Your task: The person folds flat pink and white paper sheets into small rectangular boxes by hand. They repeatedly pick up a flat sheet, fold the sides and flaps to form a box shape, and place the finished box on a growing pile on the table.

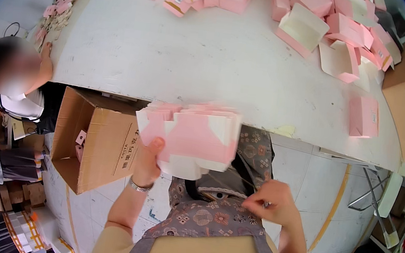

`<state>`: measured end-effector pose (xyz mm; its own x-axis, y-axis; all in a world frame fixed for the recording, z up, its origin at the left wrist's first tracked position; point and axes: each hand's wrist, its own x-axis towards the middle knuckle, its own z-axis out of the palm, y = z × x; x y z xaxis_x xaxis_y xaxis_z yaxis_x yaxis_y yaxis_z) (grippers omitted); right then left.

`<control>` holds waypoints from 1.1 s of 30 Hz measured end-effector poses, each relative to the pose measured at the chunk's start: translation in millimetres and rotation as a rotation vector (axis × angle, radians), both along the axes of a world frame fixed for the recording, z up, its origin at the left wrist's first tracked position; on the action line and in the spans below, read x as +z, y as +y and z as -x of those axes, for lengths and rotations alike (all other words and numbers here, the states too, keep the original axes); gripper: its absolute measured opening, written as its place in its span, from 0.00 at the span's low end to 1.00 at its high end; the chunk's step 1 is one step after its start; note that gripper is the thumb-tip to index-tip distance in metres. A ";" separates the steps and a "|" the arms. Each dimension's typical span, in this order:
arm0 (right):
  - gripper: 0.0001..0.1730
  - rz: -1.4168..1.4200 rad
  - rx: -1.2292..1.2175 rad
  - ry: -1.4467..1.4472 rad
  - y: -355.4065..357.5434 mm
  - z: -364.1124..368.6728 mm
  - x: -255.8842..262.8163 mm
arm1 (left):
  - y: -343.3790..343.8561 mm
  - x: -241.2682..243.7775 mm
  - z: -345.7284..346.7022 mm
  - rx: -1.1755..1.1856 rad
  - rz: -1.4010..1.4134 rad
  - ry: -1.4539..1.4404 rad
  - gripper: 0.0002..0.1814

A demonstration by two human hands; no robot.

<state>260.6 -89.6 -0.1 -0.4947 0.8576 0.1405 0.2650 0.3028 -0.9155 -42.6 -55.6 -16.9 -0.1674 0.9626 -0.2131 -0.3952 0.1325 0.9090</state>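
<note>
My left hand [150, 160] grips a thick stack of flat pink-and-white carton blanks [201, 138] by its lower left side, the thumb across the top sheet. The stack is held up at the front edge of the white table [150, 54], and its upper edges are blurred. My right hand [271, 201] is apart from the stack, in front of the floral apron [209, 219]. Its fingers are curled in, and whether they pinch something thin is unclear.
Folded pink boxes [309, 29] are heaped along the table's far side. One pink box [364, 117] stands at the right. Left of me, an open cardboard carton [108, 144] holds a few pink pieces. Another person [18, 94] reaches onto the table at the left.
</note>
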 end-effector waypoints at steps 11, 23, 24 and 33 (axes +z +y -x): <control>0.09 -0.086 -0.373 -1.022 -7.1 -44.3 -32.8 | 113.6 26.3 -34.4 0.019 -0.093 0.124 0.34; 0.38 0.066 -0.606 -0.086 217.2 63.8 -14.8 | 164.9 -6.4 -25.5 -0.026 -0.326 1.097 0.34; 0.36 0.104 -0.629 0.024 222.9 67.7 -13.9 | 168.2 -8.8 -25.0 0.000 -0.289 1.035 0.34; 0.44 -0.247 -0.546 -0.253 258.0 100.6 -10.1 | 180.7 -0.1 -24.1 -0.176 -0.380 1.047 0.66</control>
